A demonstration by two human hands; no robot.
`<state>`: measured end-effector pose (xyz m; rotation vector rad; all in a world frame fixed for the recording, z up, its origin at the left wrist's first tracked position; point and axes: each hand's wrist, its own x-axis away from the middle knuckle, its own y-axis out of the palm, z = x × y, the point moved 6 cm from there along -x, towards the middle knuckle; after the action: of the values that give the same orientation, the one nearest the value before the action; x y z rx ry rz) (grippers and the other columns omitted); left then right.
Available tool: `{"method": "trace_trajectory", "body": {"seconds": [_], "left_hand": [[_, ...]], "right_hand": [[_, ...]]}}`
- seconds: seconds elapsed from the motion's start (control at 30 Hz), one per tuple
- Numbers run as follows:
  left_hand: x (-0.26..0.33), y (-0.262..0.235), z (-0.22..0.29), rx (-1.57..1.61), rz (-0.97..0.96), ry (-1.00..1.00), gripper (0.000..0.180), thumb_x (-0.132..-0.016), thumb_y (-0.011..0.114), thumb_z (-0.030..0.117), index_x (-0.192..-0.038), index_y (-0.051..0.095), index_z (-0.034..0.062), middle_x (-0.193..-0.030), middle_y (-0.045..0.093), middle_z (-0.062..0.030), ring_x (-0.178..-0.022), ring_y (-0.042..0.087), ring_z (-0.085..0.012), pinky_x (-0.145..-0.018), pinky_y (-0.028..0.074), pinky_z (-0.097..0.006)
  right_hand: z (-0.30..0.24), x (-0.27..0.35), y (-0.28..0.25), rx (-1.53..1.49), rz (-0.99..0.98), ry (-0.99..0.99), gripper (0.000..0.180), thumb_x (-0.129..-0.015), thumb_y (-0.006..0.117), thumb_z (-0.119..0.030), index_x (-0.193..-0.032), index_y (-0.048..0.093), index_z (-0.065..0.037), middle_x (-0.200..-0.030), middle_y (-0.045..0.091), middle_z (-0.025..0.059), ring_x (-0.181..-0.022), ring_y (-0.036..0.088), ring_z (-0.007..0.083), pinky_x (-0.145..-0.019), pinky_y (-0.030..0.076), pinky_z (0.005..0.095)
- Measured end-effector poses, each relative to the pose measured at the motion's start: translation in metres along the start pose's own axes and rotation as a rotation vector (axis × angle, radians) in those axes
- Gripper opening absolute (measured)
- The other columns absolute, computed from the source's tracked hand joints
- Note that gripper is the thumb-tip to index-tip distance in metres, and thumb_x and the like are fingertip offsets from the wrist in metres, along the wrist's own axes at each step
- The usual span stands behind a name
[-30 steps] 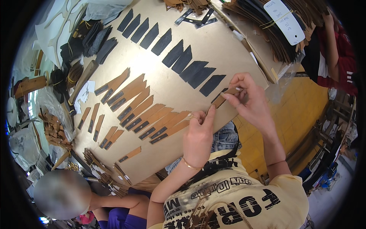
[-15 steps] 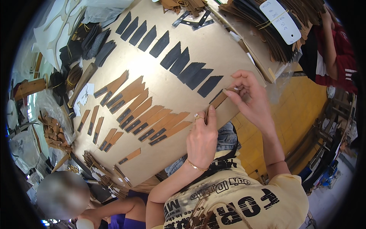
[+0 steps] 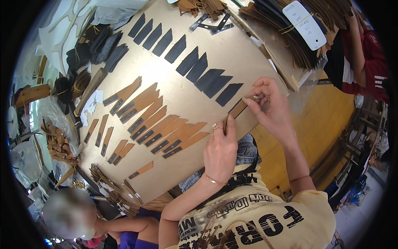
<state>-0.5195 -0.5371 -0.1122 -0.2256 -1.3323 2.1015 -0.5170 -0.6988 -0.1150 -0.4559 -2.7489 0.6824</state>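
Note:
A brown leather strip (image 3: 238, 109) with a dark edge stretches between my hands at the right side of the table. Its lower end is pinched in my left hand (image 3: 220, 149), thumb and fingers closed beside the table edge. My right hand (image 3: 269, 103) grips the upper end between thumb and fingertips, its other fingers curled. Just above the strip lies a black pointed leather piece (image 3: 229, 94), the nearest of a slanting row. To the left, brown leather strips (image 3: 176, 135) with black inset pieces lie in overlapping groups.
Bundled dark and brown leather with a white tag (image 3: 304, 25) sits at the far right. A wooden-handled tool (image 3: 90, 92) lies at the left, near black leather stacks (image 3: 101, 47). Small black metal plates (image 3: 211, 24) rest at the back. Another person's arm (image 3: 128, 224) is at lower left.
Both my hands stay almost in place on the leather strip. At lower left, the other person's head and arm have shifted slightly.

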Motion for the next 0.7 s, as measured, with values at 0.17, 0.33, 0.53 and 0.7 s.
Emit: {"method": "trace_trajectory", "body": {"seconds": [0.17,0.33,0.53,0.7], "left_hand": [[0.0,-0.001,0.001,0.001,0.007,0.012,0.047,-0.084,0.058,-0.002,-0.131,0.055,-0.0012,-0.11,0.059,-0.0161,-0.085,0.069,-0.0258,-0.064,0.059,-0.032],[0.0,0.0,0.002,-0.024,0.003,0.01,0.047,-0.084,0.059,-0.001,-0.131,0.056,-0.0013,-0.112,0.059,-0.0166,-0.085,0.069,-0.0247,-0.064,0.059,-0.03],[0.0,-0.001,0.002,-0.038,0.028,0.023,0.047,-0.084,0.06,-0.001,-0.13,0.057,-0.0009,-0.111,0.06,-0.0165,-0.086,0.069,-0.0239,-0.064,0.059,-0.029],[-0.001,0.003,-0.001,-0.019,0.021,-0.011,0.045,-0.084,0.059,-0.003,-0.128,0.059,0.0015,-0.109,0.061,-0.0158,-0.085,0.069,-0.0263,-0.066,0.059,-0.032]], "right_hand": [[0.005,0.004,0.001,0.016,0.017,0.014,0.031,-0.086,0.073,-0.003,-0.111,0.054,-0.003,-0.094,0.063,0.0047,-0.076,0.057,0.0087,-0.064,0.047,0.0227],[0.0,0.018,0.003,0.371,0.215,-0.379,0.027,-0.084,0.07,0.001,-0.109,0.061,-0.003,-0.117,0.054,0.0143,-0.088,0.057,0.0241,-0.07,0.051,0.0306],[0.009,0.035,0.011,0.477,0.21,-0.476,0.048,-0.072,0.067,0.01,-0.117,0.066,-0.007,-0.123,0.053,0.0143,-0.1,0.056,0.0295,-0.073,0.051,0.0341],[-0.001,0.039,0.008,0.756,0.199,-0.481,0.053,-0.073,0.058,0.01,-0.122,0.066,-0.01,-0.125,0.055,0.0112,-0.105,0.055,0.0313,-0.082,0.049,0.0399]]}}
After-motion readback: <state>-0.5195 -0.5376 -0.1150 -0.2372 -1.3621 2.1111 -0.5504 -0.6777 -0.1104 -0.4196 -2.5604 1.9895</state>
